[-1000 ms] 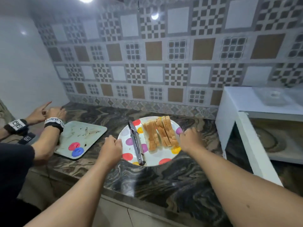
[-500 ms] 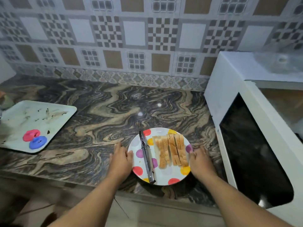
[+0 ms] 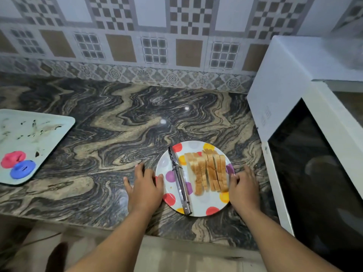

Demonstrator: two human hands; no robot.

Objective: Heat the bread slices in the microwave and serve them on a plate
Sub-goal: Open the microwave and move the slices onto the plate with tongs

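Head view: plate [image 3: 204, 205] holds bread slices [image 3: 208, 171], tongs [image 3: 179, 179].

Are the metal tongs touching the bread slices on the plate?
Apart. The head view shows the tongs lying on the left part of the plate, with a strip of bare white plate plainly visible between them and the bread slices.

The tray [image 3: 39, 134] and microwave [image 3: 294, 118] are cut off by the picture's edges.

Dim, bluish indoor light, wide-angle bend at the edges.
Two small glare spots on the countertop [image 3: 137, 118] beyond the hands; corners soft.
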